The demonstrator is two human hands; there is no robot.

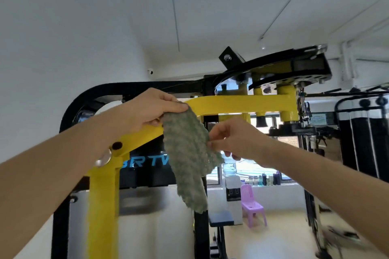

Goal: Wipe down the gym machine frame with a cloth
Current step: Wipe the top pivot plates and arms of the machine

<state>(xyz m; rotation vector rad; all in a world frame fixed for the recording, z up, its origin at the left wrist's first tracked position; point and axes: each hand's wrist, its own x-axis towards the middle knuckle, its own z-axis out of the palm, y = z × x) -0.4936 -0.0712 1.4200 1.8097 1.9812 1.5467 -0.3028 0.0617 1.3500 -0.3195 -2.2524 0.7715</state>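
Two hands on cloth (185, 153), both pinching: left hand (151, 109) holds top corner against yellow arm (242, 104), right hand (233, 139) nips side edge; cloth hangs in front of arm, long tail loose below; risks imo: light pinch slips, cloth drops; tail snags knob (116, 145) or pivot posts (284, 90); arm looks hinged, hard push might swing it; room: open under arm; tight gap up to black bar (147, 86); pivot clutter blocks right end
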